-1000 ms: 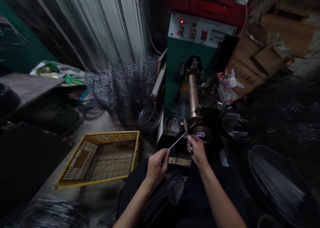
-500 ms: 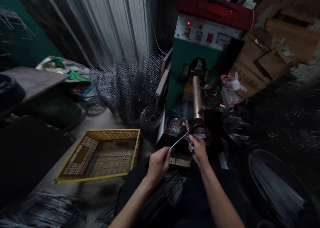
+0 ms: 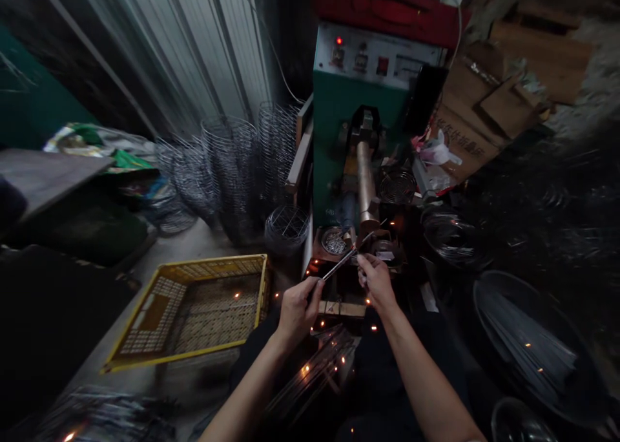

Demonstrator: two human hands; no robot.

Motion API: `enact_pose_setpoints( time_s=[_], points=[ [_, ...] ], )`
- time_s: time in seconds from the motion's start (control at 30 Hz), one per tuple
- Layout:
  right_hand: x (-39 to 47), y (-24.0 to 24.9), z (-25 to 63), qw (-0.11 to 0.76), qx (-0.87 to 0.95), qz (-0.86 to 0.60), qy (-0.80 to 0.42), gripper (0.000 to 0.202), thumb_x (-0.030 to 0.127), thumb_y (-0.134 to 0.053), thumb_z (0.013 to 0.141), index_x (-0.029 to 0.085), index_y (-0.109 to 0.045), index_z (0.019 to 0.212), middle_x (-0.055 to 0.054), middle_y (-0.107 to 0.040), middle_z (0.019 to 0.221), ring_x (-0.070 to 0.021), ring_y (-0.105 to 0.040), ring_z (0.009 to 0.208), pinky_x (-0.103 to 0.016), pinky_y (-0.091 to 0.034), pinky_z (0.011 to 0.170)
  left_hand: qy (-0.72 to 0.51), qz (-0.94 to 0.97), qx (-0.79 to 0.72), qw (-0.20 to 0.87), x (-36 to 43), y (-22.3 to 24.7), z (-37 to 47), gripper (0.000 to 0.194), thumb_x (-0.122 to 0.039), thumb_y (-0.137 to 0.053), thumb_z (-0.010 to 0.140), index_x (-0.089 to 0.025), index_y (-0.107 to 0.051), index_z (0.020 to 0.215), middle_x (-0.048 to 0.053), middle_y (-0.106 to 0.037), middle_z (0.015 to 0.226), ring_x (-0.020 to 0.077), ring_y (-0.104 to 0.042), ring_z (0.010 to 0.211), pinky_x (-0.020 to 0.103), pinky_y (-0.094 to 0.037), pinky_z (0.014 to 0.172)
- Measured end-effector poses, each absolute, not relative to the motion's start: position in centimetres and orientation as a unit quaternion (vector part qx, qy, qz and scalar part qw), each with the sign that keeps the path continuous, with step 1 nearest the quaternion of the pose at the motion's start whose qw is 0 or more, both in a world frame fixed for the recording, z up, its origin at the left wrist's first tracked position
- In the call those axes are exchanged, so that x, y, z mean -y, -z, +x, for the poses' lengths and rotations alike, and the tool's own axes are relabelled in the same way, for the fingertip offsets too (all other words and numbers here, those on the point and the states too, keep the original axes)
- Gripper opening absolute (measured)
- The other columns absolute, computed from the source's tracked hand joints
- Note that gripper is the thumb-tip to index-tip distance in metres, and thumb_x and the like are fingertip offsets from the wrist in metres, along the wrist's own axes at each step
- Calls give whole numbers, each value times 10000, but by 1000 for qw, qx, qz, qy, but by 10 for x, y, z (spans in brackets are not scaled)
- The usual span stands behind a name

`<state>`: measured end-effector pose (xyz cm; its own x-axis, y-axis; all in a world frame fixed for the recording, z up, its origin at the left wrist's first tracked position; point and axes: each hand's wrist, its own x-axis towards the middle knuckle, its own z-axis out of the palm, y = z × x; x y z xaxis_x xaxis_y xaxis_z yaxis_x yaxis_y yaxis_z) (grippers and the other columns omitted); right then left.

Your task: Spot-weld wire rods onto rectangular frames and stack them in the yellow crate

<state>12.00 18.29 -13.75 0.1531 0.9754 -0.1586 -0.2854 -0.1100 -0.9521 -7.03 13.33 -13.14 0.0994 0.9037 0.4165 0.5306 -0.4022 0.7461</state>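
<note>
My left hand point(image 3: 299, 305) is closed on the near end of a thin metal rod point(image 3: 339, 265). The rod slants up to the right, and its far end glows orange at the tip of the green machine point(image 3: 325, 170), below its thick metal arm point(image 3: 365, 177). My right hand point(image 3: 375, 279) is closed beside that far end, fingertips pinched; what they hold is too small to make out. A round dish of small metal pieces point(image 3: 334, 240) sits just left of the rod's tip. Orange sparks are scattered around both hands and over my lap.
A yellow crate point(image 3: 186, 353) lies on the floor at left. Stacks of wire rings point(image 3: 231, 170) stand behind it. A basin point(image 3: 504, 280) with metal rods is at right, below coiled wire point(image 3: 450, 238). A cardboard box point(image 3: 467, 135) leans at the upper right.
Sparks have appeared, and the rod's far end now glows. The machine and surroundings have shifted left in view. Both hands remain closed near the machine's tip.
</note>
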Motion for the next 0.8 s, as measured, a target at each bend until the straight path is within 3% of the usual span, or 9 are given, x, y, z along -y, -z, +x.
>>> enact_pose_setpoints(
  time_s=[0.3, 0.57, 0.8],
  points=[
    [-184, 139, 128, 594, 371, -530, -478, 348, 493, -734, 721, 177, -588, 729, 98, -392, 457, -42, -301, 352, -176, -226, 341, -437, 721, -479, 244, -159, 127, -73, 342, -325, -466, 951, -163, -584, 674, -29, -496, 569, 85, -437, 517, 207, -339, 534],
    [-194, 137, 135, 600, 374, -517, -483, 394, 536, -744, 703, 190, -556, 677, 103, -353, 450, -42, -284, 350, -174, -222, 341, -412, 745, -466, 241, -181, 115, -72, 355, -325, -461, 947, -159, -604, 668, -13, -536, 577, 99, -452, 538, 220, -346, 553],
    [-182, 134, 139, 557, 381, -529, -514, 352, 514, -675, 792, 172, -633, 725, 81, -376, 455, -51, -296, 376, -186, -211, 370, -392, 740, -467, 285, -186, 117, -79, 303, -334, -485, 949, -157, -707, 844, 3, -643, 668, 121, -558, 595, 210, -402, 581]
  ],
)
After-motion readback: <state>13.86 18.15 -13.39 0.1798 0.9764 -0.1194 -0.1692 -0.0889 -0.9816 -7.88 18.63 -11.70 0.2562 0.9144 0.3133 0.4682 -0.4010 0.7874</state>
